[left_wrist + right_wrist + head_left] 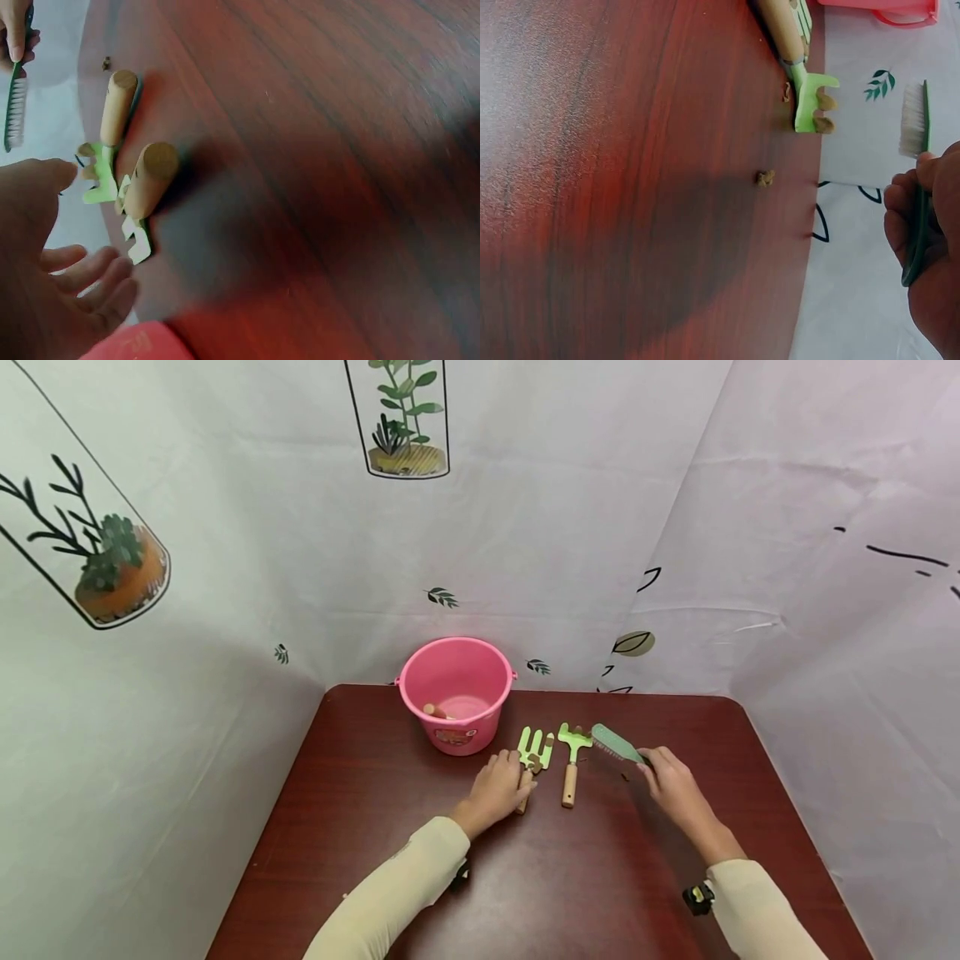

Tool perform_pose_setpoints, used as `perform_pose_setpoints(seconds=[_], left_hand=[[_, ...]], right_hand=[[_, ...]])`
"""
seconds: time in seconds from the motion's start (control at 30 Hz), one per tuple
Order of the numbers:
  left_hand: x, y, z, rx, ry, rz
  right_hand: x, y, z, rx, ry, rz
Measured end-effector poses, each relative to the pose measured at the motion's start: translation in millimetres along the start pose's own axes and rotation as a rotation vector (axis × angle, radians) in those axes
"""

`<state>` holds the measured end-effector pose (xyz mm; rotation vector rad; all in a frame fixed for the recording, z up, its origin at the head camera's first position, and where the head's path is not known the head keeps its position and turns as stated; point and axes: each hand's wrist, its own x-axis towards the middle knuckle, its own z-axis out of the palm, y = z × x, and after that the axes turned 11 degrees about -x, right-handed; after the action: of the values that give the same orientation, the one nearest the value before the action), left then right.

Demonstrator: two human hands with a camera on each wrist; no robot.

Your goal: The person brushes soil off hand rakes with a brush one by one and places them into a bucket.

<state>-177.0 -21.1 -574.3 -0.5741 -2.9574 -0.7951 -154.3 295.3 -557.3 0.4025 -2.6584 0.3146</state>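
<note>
My right hand [671, 785] grips a green-backed brush [617, 743] with white bristles, raised off the table near the tines of a small hand rake [570, 785]. The rake is light green with a wooden handle, and brown clumps [825, 124] stick to its tines. Left of it lies a garden hand fork [536, 748], also light green, with brown lumps on it. Over the fork's wooden handle [152, 180] hovers my left hand [495, 789]. Its fingers are relaxed and spread from the thumb, with a gap to the handle in the left wrist view.
Behind my left hand a pink bucket [489, 727] stands at the table's back edge, with a wooden handle end [433, 711] showing inside. Brown crumbs [765, 178] lie on the dark red table [360, 827] right of the rake. White printed cloth [570, 527] hangs around the table.
</note>
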Motion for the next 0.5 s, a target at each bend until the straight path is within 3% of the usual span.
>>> perform_pose_setpoints(seconds=[0.23,0.5], left_hand=[[3.1,4.6,17.9,-0.039,-0.079,-0.153],[3.3,6.4,31.1,-0.051,-0.055,-0.234]], right_hand=[[-1.5,-3.8,7.2,-0.009,0.056,-0.045],[-4.5,-11.3,14.8,0.005,0.084,-0.055]])
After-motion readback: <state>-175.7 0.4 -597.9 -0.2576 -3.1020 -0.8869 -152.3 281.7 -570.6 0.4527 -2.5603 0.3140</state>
